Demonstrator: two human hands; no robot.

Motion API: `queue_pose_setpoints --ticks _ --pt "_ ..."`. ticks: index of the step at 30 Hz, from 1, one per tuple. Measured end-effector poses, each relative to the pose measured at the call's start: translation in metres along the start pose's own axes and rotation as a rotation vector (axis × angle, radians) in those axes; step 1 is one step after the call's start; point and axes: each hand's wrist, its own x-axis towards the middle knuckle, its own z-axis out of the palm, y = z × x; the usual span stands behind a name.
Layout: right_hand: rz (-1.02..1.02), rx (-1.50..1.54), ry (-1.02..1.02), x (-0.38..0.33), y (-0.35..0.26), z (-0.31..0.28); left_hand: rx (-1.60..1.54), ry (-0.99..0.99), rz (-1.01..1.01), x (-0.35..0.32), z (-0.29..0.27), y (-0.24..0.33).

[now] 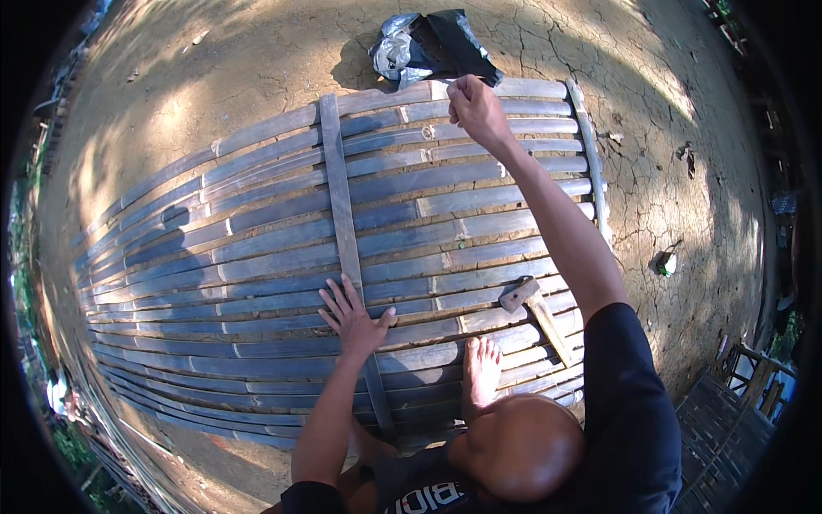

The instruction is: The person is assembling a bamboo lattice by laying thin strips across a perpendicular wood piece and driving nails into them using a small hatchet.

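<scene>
Long split-bamboo slats [282, 206] lie side by side on the ground, crossed by a flat strip [340, 184] left of centre. My left hand [351, 321] rests with fingers spread over the strip and the slats beside it. Stretched out to the far edge, my right hand [478, 110] is closed in a fist beside a black and silver plastic bag [419, 50]. Its curled fingers hide whatever may be inside them. A hammer with a blocky head and wooden handle [548, 324] lies on the slats at the right, apart from both hands.
Another crosspiece [591, 154] runs along the right ends of the slats. My bare foot [482, 370] stands on the slats near my bent knee [522, 445]. Cracked dry earth [659, 154] surrounds the panel. A small pale-and-green object [666, 263] lies at the right.
</scene>
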Motion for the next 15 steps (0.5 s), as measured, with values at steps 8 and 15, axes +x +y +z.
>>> queue_pose_setpoints --ticks 8,15 --pt "-0.114 -0.528 0.179 0.174 0.084 0.018 -0.029 -0.092 0.006 -0.002 -0.003 -0.002" --pt "-0.139 -0.868 0.089 0.207 0.118 0.050 -0.064 -0.135 -0.006 0.000 -0.006 -0.003"
